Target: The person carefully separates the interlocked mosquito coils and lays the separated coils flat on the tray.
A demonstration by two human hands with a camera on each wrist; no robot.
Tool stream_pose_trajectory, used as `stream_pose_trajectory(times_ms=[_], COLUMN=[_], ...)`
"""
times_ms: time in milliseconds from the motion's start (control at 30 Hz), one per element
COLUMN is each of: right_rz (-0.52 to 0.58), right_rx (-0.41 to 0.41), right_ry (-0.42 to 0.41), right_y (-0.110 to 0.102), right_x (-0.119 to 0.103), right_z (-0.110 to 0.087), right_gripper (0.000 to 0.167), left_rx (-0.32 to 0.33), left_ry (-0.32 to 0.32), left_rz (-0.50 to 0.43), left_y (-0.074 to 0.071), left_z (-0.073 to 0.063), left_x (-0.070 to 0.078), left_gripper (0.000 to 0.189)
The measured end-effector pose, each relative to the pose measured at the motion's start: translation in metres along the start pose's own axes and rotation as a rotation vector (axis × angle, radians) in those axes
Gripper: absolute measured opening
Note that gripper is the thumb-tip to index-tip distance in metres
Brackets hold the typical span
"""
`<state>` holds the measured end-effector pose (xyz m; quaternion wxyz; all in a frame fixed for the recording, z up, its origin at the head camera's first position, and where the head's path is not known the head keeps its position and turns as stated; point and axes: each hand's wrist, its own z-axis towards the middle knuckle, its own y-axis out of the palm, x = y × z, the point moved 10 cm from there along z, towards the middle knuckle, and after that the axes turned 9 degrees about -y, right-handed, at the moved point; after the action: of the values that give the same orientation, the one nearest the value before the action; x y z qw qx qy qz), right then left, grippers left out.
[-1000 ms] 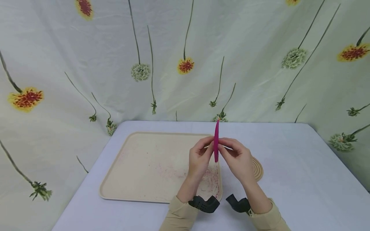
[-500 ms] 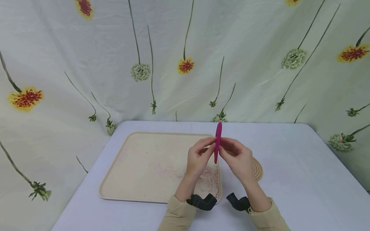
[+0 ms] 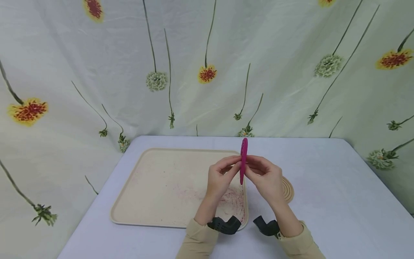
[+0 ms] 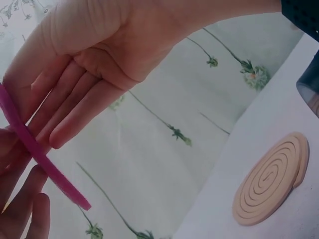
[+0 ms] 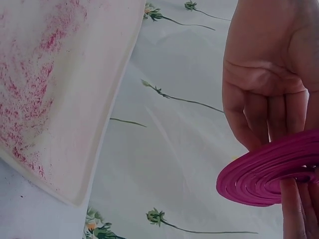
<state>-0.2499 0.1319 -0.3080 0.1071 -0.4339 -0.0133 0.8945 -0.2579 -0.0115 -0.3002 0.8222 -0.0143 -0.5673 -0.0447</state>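
Observation:
A flat magenta spiral disc [image 3: 243, 162], apparently coiled clay, stands on edge between my two hands above the tray's right side. My left hand [image 3: 220, 180] pinches it from the left and my right hand [image 3: 266, 178] from the right, thumbs nearer me. The left wrist view shows the disc [image 4: 56, 174] as a thin strip. Its ringed face [image 5: 249, 181] shows in the right wrist view, with fingers touching it; part runs out of frame. On the table behind my right hand lies a beige spiral disc [image 4: 271, 179], partly hidden in the head view.
A beige rectangular tray [image 3: 152, 194] lies on the white-covered table [image 3: 339, 194], magenta smears and crumbs on its right part. A flower-printed cloth [image 3: 284, 90] hangs behind the table. Black wrist devices [image 3: 226, 225] sit below both hands.
The magenta disc has turned slightly, showing a little more of its face, and has come down a bit. My left hand has shifted slightly left; both hands keep hold.

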Motion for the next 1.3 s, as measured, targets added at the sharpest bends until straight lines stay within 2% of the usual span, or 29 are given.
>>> stream_pose_trajectory(times_ms=[167, 300, 433, 633, 900, 1200, 1300], right_rz=[0.014, 0.034, 0.029, 0.022, 0.056, 0.037, 0.041], right_rx=[0.022, 0.024, 0.015, -0.003, -0.015, -0.021, -0.023], right_ry=[0.018, 0.008, 0.014, 0.06, 0.097, 0.123, 0.119], right_y=[-0.001, -0.001, -0.001, 0.0, 0.001, 0.001, 0.002], right_x=[0.002, 0.002, 0.003, 0.005, 0.008, 0.008, 0.008], right_z=[0.0, 0.001, 0.001, 0.001, 0.001, 0.0, 0.0], right_gripper=[0.027, 0.027, 0.027, 0.026, 0.026, 0.026, 0.026], left_rx=[0.012, 0.028, 0.036, 0.045, 0.051, 0.05, 0.047], left_ry=[-0.055, -0.068, -0.069, -0.055, -0.103, -0.082, -0.063], left_rz=[-0.055, -0.07, -0.045, -0.014, -0.062, -0.081, -0.095], left_y=[-0.001, -0.001, -0.001, 0.0, -0.001, -0.001, -0.001], left_z=[0.001, 0.0, -0.001, -0.001, -0.001, -0.002, 0.001], left_x=[-0.005, -0.005, -0.005, -0.003, -0.007, -0.004, -0.012], left_gripper=[0.019, 0.02, 0.021, 0.02, 0.02, 0.02, 0.018])
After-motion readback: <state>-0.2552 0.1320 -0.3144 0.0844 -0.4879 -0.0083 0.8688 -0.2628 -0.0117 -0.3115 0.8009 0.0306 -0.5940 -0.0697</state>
